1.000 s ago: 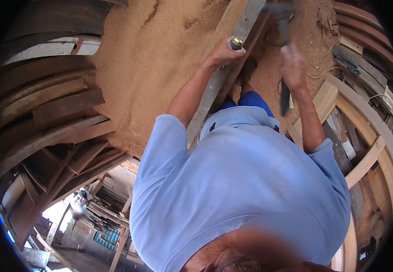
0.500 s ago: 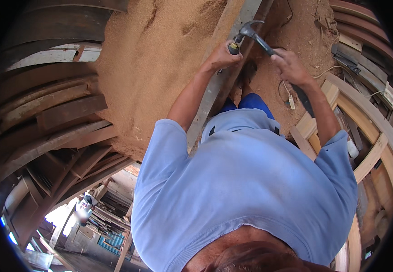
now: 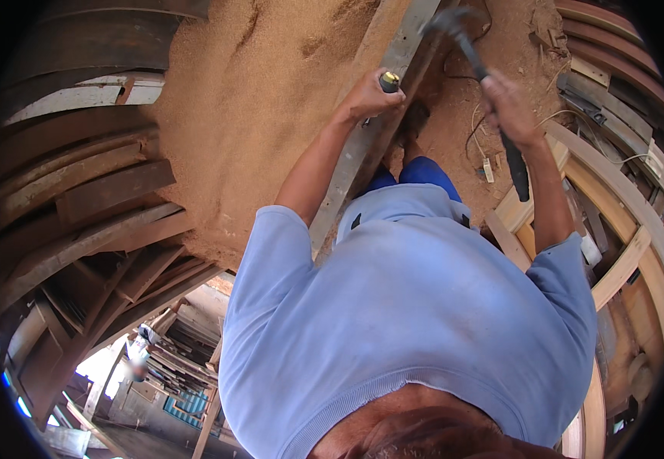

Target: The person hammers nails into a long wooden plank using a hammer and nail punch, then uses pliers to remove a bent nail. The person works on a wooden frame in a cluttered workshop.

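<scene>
Head view looked down over a pale blue shirt [image 3: 416, 321] onto a floor thick with sawdust [image 3: 255, 99], curved planks [image 3: 79, 191] stacked along its left edge and a wooden frame [image 3: 623, 260] along its right. From the person's feet a long grey board [image 3: 362, 145] ran toward the floor's far edge; it looked stiff and fairly heavy, a thing to steady by its edge rather than lift with one hand. Right hand [image 3: 509, 107] was raised with its fingers wrapped fully round the dark handle of a hammer [image 3: 485, 84], the grip taken partway along so the handle's end hung down past the wrist and the steel head sat up near the far edge. The hammer seemed head-heavy and rigid, and a hold nearer the handle's end would probably give more swing. Left hand [image 3: 369, 96] was closed in a fist round a chisel [image 3: 389, 79], only its yellow-ringed butt showing above the fingers, the blade hidden against the board. Small and hard, the chisel would likely need that low, tight grip to stay upright
</scene>
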Available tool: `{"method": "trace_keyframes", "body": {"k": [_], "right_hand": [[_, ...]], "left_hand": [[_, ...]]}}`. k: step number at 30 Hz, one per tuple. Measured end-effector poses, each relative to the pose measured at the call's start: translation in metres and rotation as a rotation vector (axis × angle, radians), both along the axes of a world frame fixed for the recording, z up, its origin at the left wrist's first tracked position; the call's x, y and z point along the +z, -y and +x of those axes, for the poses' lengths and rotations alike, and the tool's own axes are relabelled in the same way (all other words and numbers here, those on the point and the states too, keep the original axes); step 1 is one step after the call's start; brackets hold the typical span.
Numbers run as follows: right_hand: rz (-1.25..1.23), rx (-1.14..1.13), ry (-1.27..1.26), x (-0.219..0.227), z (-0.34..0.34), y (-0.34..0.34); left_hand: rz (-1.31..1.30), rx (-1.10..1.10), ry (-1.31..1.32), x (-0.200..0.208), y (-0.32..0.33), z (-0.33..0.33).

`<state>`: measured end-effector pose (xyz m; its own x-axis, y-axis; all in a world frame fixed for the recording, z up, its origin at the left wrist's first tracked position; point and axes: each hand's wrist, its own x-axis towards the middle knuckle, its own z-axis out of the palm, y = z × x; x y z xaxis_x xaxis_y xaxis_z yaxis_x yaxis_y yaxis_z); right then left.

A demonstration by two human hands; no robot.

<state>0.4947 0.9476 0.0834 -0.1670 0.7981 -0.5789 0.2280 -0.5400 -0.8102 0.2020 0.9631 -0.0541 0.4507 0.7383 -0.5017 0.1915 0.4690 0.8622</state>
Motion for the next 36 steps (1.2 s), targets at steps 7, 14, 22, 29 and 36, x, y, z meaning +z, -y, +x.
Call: {"method": "trace_keyframes", "body": {"k": [7,14,22,29,36], "right_hand": [[0.464,-0.001,0.408,-0.032,-0.011,-0.023],[0.113,0.066,0.003,0.012,-0.008,-0.03],[0.897,0.311,0.391,-0.068,-0.014,0.0],[0.013,-0.106,0.022,-0.038,-0.042,0.02],[-0.018,-0.239,-0.037,-0.047,-0.049,0.028]], "left_hand": [[-0.002,-0.061,-0.068,0.007,0.001,0.002],[0.038,-0.044,-0.073,-0.005,0.001,-0.002],[0.033,-0.064,-0.039,0.009,-0.007,0.0],[0.045,-0.04,-0.065,0.01,0.002,0.0],[0.123,0.065,-0.031,0.005,0.012,-0.001]]}}
